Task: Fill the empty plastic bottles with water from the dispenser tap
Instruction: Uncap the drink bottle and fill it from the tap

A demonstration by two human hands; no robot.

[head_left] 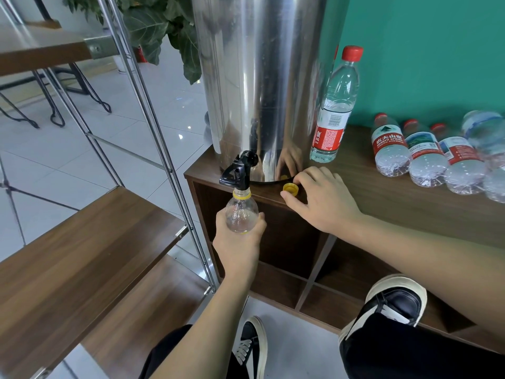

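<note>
Bottle [241, 212] mouth under tap [238, 170], cabinet edge beside

You get bright, even daylight from the left, glaring off the floor tiles [153, 110]. The steel dispenser [262, 86] throws streaky reflections. Shadows stay soft. Wide-angle distortion bends the shelf poles [153, 124] and stretches the slightly blurred lying bottles [437, 157] at right.
</note>
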